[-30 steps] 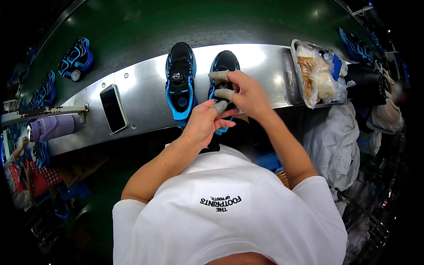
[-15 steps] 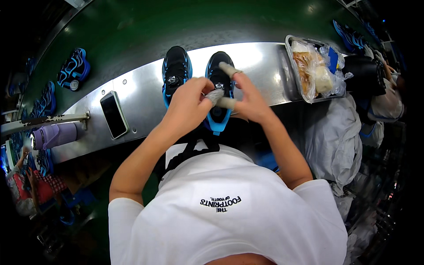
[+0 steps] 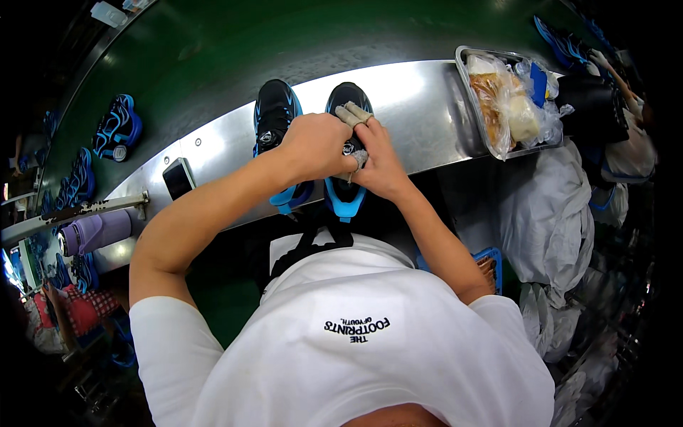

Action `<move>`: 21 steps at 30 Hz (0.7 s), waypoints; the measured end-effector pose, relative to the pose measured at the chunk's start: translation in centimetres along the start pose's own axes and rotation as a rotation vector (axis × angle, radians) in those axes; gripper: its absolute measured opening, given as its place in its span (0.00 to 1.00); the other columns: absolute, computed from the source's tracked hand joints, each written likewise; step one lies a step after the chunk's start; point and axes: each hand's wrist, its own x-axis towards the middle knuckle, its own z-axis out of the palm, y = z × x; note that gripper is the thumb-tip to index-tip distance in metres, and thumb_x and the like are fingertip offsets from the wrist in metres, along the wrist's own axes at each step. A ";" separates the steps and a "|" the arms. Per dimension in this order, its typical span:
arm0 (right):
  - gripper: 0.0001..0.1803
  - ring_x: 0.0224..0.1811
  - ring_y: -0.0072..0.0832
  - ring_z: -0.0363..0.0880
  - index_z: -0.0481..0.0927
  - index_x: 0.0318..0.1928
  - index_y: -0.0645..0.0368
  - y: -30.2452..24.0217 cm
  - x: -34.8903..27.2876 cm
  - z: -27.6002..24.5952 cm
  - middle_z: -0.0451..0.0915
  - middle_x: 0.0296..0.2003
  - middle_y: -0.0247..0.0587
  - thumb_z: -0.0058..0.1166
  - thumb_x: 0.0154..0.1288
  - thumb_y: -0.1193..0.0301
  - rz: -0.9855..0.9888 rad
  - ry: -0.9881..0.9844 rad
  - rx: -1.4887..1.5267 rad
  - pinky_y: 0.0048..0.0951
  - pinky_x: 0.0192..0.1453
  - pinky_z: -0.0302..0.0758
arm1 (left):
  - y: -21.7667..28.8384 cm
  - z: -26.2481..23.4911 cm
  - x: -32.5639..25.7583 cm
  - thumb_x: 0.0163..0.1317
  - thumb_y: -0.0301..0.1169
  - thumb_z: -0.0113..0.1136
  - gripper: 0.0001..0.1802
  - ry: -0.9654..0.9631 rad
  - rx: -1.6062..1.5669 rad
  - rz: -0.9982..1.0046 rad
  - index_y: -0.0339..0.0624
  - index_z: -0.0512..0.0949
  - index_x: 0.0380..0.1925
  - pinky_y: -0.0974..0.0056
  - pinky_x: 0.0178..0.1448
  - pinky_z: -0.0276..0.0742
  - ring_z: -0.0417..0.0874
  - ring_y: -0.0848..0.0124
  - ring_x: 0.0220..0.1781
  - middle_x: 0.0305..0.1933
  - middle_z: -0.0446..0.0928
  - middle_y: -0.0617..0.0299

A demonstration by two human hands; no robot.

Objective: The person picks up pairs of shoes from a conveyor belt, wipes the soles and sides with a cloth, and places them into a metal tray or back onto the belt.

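Two black sneakers with bright blue trim stand on the metal ledge, toes pointing away from me. Over the lacing area of the right sneaker (image 3: 348,94), my hands meet. My left hand (image 3: 319,146) is closed there, its fingertips pinched and mostly hidden. Beside it, my right hand (image 3: 378,162) has its fingers bent over the upper from the right. Cloth finger covers (image 3: 353,114) wrap some fingertips. Whatever is between the fingers cannot be made out. The left sneaker (image 3: 273,105) stands untouched, partly behind my left wrist.
On the ledge at left are a phone (image 3: 178,179) and a purple flask (image 3: 94,232) by a metal bar (image 3: 78,212). More sneakers (image 3: 116,128) rest on the green belt (image 3: 213,57). A tray (image 3: 466,92) with bagged food stands right, above white sacks (image 3: 544,220).
My hands have come together over the right sneaker. The right fingers, spread before, are now bent in. My left forearm has swung out to the left and covers part of the phone.
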 end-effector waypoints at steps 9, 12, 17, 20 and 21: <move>0.45 0.71 0.44 0.59 0.66 0.69 0.52 1.1 0.1 -1.8 0.61 0.68 0.47 0.69 0.50 0.61 -0.023 -0.102 0.198 0.44 0.73 0.56 | -1.3 -0.1 -2.0 0.46 0.26 0.62 0.16 0.217 -0.182 0.245 0.36 0.78 0.39 0.56 0.43 0.76 0.80 0.56 0.40 0.41 0.76 0.53; 0.40 0.71 0.34 0.59 0.63 0.71 0.56 0.7 0.1 -3.4 0.62 0.69 0.41 0.64 0.59 0.66 0.225 -0.132 0.546 0.37 0.74 0.57 | -2.2 1.4 -2.6 0.47 0.16 0.56 0.22 0.309 -0.479 0.299 0.41 0.78 0.46 0.61 0.43 0.74 0.78 0.62 0.42 0.44 0.73 0.57; 0.37 0.69 0.36 0.62 0.63 0.70 0.62 -1.2 0.9 -3.3 0.60 0.68 0.52 0.62 0.64 0.65 0.359 -0.117 0.612 0.35 0.70 0.64 | -2.8 0.8 -2.6 0.50 0.14 0.55 0.28 0.140 -0.669 0.178 0.51 0.81 0.51 0.67 0.45 0.71 0.74 0.70 0.43 0.45 0.71 0.63; 0.36 0.71 0.40 0.59 0.63 0.70 0.63 -1.2 0.9 -2.2 0.59 0.68 0.53 0.60 0.64 0.66 0.298 -0.125 0.527 0.36 0.72 0.60 | -3.5 1.1 -2.1 0.52 0.16 0.57 0.25 0.115 -0.666 0.213 0.51 0.81 0.50 0.67 0.46 0.71 0.74 0.69 0.43 0.46 0.71 0.62; 0.36 0.72 0.41 0.58 0.63 0.70 0.63 -0.9 0.7 -1.7 0.59 0.68 0.54 0.59 0.64 0.67 0.279 -0.120 0.542 0.37 0.74 0.58 | -3.7 1.2 -1.9 0.53 0.17 0.59 0.24 0.110 -0.637 0.253 0.50 0.82 0.50 0.67 0.46 0.71 0.73 0.69 0.43 0.46 0.71 0.62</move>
